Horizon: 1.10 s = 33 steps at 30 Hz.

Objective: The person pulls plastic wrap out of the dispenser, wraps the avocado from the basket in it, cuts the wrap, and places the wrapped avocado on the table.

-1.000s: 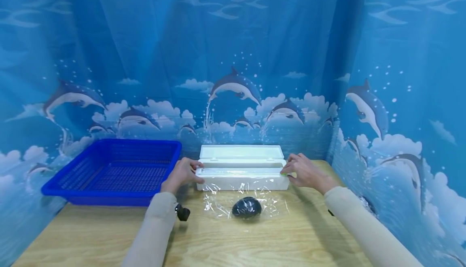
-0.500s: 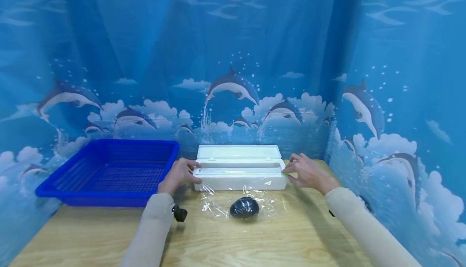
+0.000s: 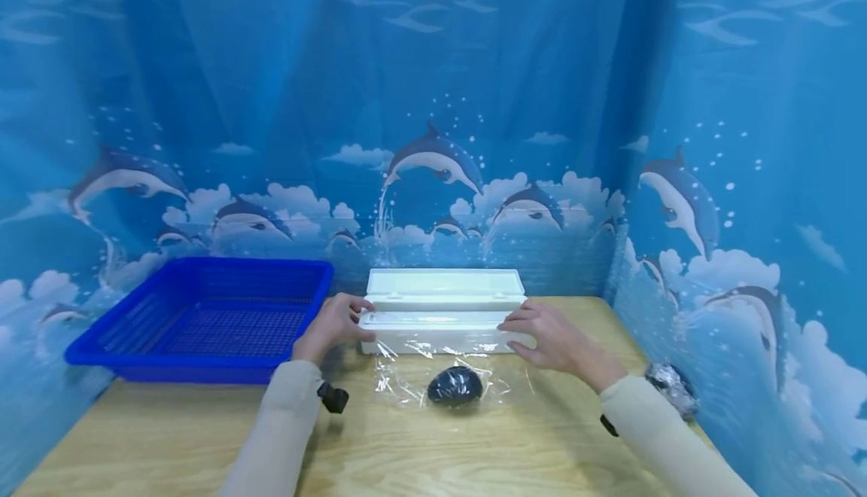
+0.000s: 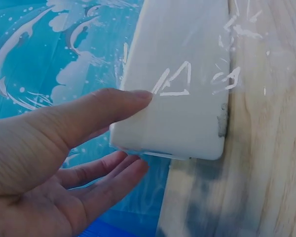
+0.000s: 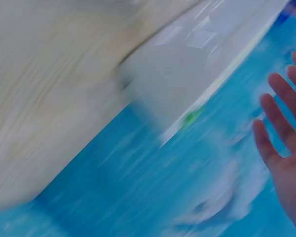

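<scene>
A white cling film dispenser box (image 3: 440, 340) stands on the table with its hinged lid (image 3: 443, 282) raised at the back. Clear cling film (image 3: 391, 384) runs from its front onto the table and over a dark, shiny oval object (image 3: 455, 387). My left hand (image 3: 333, 325) holds the box's left end, its thumb (image 4: 133, 98) on the front face and the fingers curled behind. At the right end is my right hand (image 3: 552, 335), overlapping the box in the head view. The right wrist view shows its fingers (image 5: 278, 111) straight and spread, apart from the box.
A blue perforated basket (image 3: 203, 369) stands to the left. Something silvery and crumpled (image 3: 672, 390) sits at the table's right edge, partly behind the right sleeve. A dolphin-printed curtain (image 3: 433, 68) hangs behind and to the right of the wooden table (image 3: 433, 452).
My right hand has shifted left from the box's right end to over its front corner. The silvery thing now shows more. Left hand, box and dark oval object stay put.
</scene>
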### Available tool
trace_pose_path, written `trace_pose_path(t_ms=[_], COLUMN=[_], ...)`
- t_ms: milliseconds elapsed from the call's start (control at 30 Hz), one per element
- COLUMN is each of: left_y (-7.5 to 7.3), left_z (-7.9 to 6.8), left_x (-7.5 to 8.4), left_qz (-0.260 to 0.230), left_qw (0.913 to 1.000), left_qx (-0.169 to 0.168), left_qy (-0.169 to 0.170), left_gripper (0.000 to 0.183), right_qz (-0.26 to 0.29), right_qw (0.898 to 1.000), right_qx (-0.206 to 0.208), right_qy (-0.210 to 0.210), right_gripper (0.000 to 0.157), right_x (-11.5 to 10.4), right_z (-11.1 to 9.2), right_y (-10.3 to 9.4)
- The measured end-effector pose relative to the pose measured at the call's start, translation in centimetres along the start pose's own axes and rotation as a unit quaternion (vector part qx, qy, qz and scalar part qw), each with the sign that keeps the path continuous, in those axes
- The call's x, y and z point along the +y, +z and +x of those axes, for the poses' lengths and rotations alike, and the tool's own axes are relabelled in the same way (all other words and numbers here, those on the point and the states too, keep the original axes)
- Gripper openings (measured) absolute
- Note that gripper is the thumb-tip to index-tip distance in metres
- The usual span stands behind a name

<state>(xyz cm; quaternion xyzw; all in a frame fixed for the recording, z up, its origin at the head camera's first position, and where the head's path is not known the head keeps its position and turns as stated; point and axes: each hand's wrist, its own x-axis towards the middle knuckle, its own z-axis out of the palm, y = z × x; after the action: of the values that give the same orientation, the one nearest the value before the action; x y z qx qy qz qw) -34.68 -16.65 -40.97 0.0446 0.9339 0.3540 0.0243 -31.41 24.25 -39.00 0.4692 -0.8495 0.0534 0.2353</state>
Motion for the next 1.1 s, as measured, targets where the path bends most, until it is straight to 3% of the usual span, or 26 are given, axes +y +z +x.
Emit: trace_pose_path(t_ms=[67, 167, 267, 367, 500, 633, 900, 1100], left_y=[-0.1, -0.3, -0.3, -0.2, 0.0, 0.1, -0.1, -0.4], left_z=[-0.2, -0.4, -0.5, -0.6, -0.6, -0.5, -0.7, -1.3], left_x=[0.3, 0.9, 1.2, 1.2, 0.7, 0.3, 0.3, 0.3], left_qz=[0.007, 0.016, 0.017, 0.014, 0.009, 0.004, 0.005, 0.017], left_qw=[0.9999, 0.9998, 0.9998, 0.9999, 0.9999, 1.0000, 1.0000, 0.9991], left_qx=[0.001, 0.003, 0.008, 0.007, 0.006, 0.009, -0.007, -0.032], left_qy=[-0.009, -0.012, -0.005, 0.003, 0.000, -0.001, 0.004, 0.024], left_gripper=[0.052, 0.053, 0.053, 0.053, 0.052, 0.051, 0.049, 0.054], right_qz=[0.019, 0.015, -0.010, -0.024, -0.013, 0.000, 0.058, 0.136], right_qw=[0.999, 0.998, 0.998, 0.999, 0.995, 0.992, 0.988, 0.974], right_qx=[0.015, 0.003, -0.020, -0.047, -0.076, -0.086, -0.098, -0.146], right_qy=[-0.042, -0.062, -0.050, -0.007, 0.059, 0.096, 0.102, 0.105], right_gripper=[0.029, 0.032, 0.043, 0.059, 0.072, 0.070, 0.064, 0.062], right_x=[-2.4, -5.5, -7.4, -8.6, -9.1, -9.2, -9.3, -9.4], right_z=[0.6, 0.8, 0.5, 0.1, 0.0, 0.6, 0.8, 0.7], right_y=[0.5, 1.6, 2.9, 4.0, 4.9, 5.5, 5.4, 4.4])
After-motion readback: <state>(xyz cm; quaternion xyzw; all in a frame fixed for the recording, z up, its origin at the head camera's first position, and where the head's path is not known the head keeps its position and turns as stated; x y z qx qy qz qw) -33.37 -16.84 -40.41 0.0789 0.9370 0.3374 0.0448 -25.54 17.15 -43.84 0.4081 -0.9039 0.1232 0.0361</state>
